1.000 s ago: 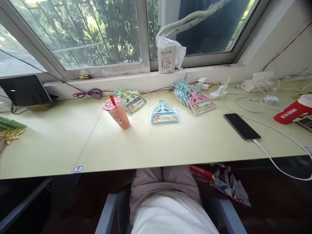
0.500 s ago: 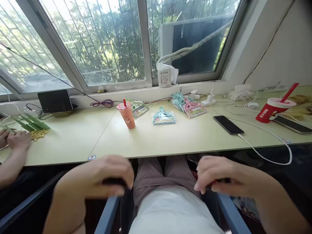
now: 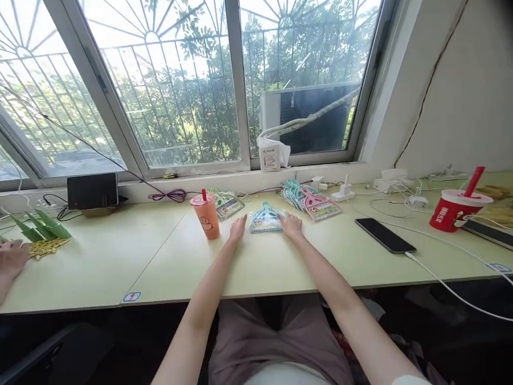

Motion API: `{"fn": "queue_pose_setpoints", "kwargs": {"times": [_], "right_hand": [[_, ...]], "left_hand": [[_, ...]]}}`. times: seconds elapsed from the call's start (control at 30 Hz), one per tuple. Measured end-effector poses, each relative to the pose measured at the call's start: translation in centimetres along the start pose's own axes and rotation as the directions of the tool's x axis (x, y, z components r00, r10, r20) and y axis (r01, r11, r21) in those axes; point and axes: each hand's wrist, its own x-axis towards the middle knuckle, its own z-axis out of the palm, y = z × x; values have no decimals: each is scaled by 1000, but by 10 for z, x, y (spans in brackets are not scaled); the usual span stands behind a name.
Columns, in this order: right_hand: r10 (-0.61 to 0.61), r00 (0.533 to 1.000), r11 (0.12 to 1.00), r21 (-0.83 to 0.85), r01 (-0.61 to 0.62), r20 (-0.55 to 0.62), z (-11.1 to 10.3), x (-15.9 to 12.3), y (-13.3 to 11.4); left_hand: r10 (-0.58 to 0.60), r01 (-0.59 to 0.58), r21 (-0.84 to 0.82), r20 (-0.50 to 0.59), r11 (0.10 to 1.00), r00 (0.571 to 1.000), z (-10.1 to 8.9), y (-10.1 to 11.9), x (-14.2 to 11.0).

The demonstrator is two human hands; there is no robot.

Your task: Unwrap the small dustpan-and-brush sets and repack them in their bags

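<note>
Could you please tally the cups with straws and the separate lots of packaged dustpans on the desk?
Cups with straws: 2 (orange cup, red cup)
Dustpan lots: 3 (green lot, blue lot, teal-and-pink lot)
Total: 5

Dustpan set (image 3: 266, 220) in glossy plastic

Lettering (image 3: 441, 214) on red cup (image 3: 447, 218), mark on desk sticker (image 3: 131, 297): both illegible.

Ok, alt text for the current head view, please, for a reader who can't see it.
A person's right hand is at the right edge of a packaged blue dustpan-and-brush set on a pale table; the left hand is just off its left side. An orange lidded cup stands further left; a black smartphone lies to the right.
</note>
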Motion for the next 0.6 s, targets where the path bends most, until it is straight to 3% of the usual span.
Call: {"fn": "queue_pose_setpoints", "kwargs": {"times": [0.17,0.27,0.33,0.43,0.6], "right_hand": [[-27,986,968,250,-15,162,7,10,12],[-142,976,871,490,44,165,14,21,23],[-175,976,774,631,54,131,23,28,28],[-97,989,679,734,-13,107,35,36,30],[61,998,610,790,-65,34,42,45,31]], "left_hand": [[64,-63,-18,86,998,994,13,-4,-2],[159,-159,-20,48,987,986,23,-3,1],[108,-109,-61,-21,992,994,25,-1,7],[-21,5,-138,-111,990,994,25,0,20],[-64,19,-232,-184,972,981,30,-1,37]]}}
